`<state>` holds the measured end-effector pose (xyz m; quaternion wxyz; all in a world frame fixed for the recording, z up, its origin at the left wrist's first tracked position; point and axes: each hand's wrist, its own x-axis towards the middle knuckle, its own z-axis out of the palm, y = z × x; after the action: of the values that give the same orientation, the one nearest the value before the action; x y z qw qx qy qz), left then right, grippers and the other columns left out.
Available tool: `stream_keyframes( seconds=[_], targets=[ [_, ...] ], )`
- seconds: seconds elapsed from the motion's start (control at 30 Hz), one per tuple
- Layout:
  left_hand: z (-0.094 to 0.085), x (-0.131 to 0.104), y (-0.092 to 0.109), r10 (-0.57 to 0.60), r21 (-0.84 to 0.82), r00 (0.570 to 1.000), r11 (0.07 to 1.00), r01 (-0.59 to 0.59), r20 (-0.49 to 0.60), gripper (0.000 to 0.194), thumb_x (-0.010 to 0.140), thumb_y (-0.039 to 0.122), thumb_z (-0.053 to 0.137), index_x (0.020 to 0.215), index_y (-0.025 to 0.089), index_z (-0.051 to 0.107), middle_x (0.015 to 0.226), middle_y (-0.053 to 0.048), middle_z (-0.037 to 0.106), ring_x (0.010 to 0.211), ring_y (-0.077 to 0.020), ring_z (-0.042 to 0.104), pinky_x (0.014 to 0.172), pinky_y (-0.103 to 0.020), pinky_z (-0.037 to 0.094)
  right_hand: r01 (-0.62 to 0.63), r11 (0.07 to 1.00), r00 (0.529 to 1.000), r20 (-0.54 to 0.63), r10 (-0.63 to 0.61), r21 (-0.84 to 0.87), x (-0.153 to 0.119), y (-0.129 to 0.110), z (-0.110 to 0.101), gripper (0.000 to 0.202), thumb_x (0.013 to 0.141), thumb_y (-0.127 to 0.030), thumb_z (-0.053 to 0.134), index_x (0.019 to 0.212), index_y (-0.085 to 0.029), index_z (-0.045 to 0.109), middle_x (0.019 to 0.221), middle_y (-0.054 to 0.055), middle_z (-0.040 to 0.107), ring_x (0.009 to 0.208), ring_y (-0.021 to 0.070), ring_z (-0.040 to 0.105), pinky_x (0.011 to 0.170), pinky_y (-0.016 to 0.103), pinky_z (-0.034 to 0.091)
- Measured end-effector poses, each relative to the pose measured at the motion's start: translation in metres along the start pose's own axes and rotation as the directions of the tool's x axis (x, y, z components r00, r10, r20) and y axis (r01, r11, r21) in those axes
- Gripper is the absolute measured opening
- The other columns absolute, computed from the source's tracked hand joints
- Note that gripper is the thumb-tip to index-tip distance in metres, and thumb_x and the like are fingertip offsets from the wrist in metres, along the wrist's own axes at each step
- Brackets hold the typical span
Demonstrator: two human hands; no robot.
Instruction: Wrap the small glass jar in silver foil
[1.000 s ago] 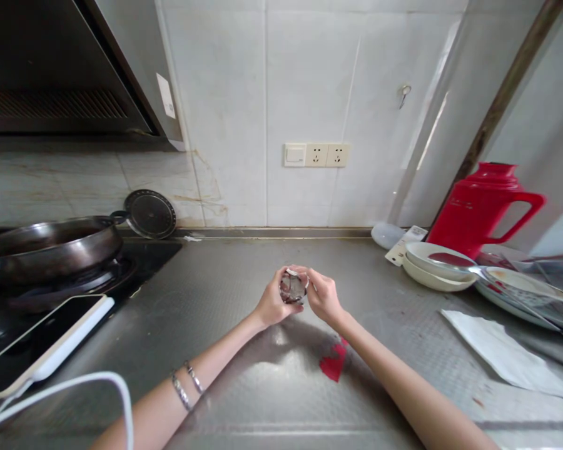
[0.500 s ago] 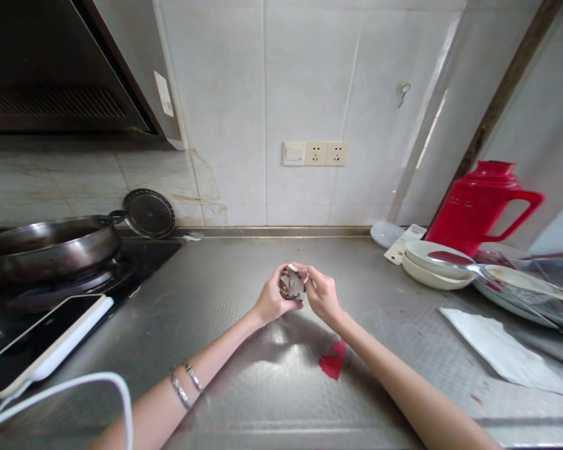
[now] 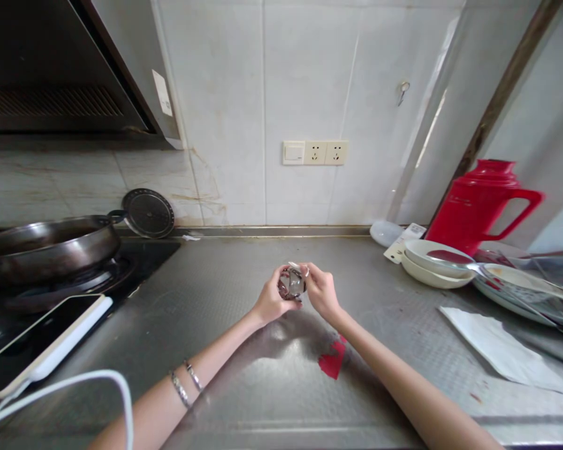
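Note:
My left hand [image 3: 271, 298] is wrapped round a small round object [image 3: 291, 285], glassy-looking with dark brown and clear grey patches; its exact kind cannot be made out. It is held above the steel counter. At its upper right edge, my right hand [image 3: 322, 289] pinches a thin white strip [image 3: 304, 270], fingers bent close against the rim. Part of the object is covered by my fingers. A torn red scrap [image 3: 332, 360] lies on the counter [image 3: 244, 387] below my right wrist.
To the left, a steel pan [image 3: 51, 253] sits on the black stove, with a phone [image 3: 42, 344] and white cable [image 3: 107, 377] nearer me. On the right are a red thermos flask [image 3: 481, 203], stacked white bowls [image 3: 431, 278], plates with utensils, and a white paper napkin [image 3: 502, 353].
My right fingers have shifted slightly along the object's upper right rim, and more of the white strip shows. My left hand keeps its hold almost unmoved.

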<state>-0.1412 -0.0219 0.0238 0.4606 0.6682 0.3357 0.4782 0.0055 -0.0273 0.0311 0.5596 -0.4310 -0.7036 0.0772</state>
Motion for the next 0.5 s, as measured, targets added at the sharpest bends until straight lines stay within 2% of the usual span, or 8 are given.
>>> stream_keyframes(
  seconds=[0.07,0.13,0.2,0.3,0.4,0.5],
  targets=[
    [0.000,0.001,-0.002,-0.016,-0.033,1.000,0.999,0.016,-0.003,0.084,0.047,0.007,0.080,0.122,0.017,0.045,0.103,-0.006,0.061,0.070,-0.0118,0.054,0.062,-0.023,0.042,0.035,0.999,0.999,0.014,-0.035,-0.029,-0.001,0.000,0.000,0.029,0.093,-0.022,0.038,0.093,-0.017,0.067,0.080,0.005,0.073,0.065,0.0147,0.067,0.057,0.021,0.050],
    [0.001,0.002,-0.005,-0.011,-0.074,1.000,0.997,0.012,0.001,0.079,0.047,0.006,0.079,0.119,0.018,0.047,0.101,-0.005,0.062,0.073,-0.0132,0.056,0.065,-0.024,0.044,0.131,0.989,0.991,0.040,-0.128,-0.068,-0.002,-0.001,0.000,0.029,0.091,-0.016,0.036,0.099,-0.017,0.064,0.096,0.009,0.072,0.081,0.0178,0.069,0.068,0.025,0.053],
    [0.001,0.004,-0.008,0.021,-0.123,1.000,0.992,-0.021,-0.002,0.076,0.047,0.007,0.079,0.115,0.019,0.048,0.100,-0.004,0.062,0.080,-0.0156,0.059,0.071,-0.027,0.046,0.252,0.963,0.966,0.075,-0.246,-0.094,-0.003,-0.003,-0.001,0.033,0.089,-0.012,0.035,0.107,-0.017,0.061,0.108,0.011,0.069,0.098,0.0199,0.067,0.079,0.030,0.054],
    [0.001,0.006,-0.011,0.065,-0.169,0.998,0.983,-0.066,-0.011,0.074,0.046,0.009,0.080,0.112,0.020,0.047,0.099,-0.002,0.062,0.087,-0.0179,0.060,0.078,-0.029,0.046,0.383,0.921,0.919,0.130,-0.371,-0.075,-0.005,-0.006,-0.002,0.036,0.089,-0.010,0.035,0.115,-0.017,0.058,0.115,0.012,0.066,0.114,0.0201,0.059,0.092,0.035,0.051],
    [0.001,0.006,-0.011,0.057,-0.188,0.998,0.980,-0.058,-0.015,0.073,0.047,0.008,0.079,0.112,0.020,0.047,0.102,-0.004,0.062,0.090,-0.0188,0.060,0.079,-0.030,0.045,0.338,0.941,0.937,0.107,-0.332,-0.036,-0.004,-0.005,-0.002,0.036,0.089,-0.010,0.035,0.115,-0.018,0.058,0.116,0.011,0.066,0.113,0.0192,0.060,0.091,0.033,0.051],
    [0.000,0.005,-0.010,0.038,-0.187,0.999,0.982,-0.038,-0.007,0.076,0.048,0.007,0.079,0.116,0.019,0.046,0.106,-0.006,0.062,0.094,-0.0206,0.059,0.079,-0.029,0.045,0.168,0.986,0.985,0.035,-0.168,-0.016,-0.002,-0.002,-0.001,0.032,0.090,-0.014,0.036,0.108,-0.019,0.062,0.107,0.009,0.070,0.094,0.0176,0.068,0.077,0.027,0.054]
  ],
)
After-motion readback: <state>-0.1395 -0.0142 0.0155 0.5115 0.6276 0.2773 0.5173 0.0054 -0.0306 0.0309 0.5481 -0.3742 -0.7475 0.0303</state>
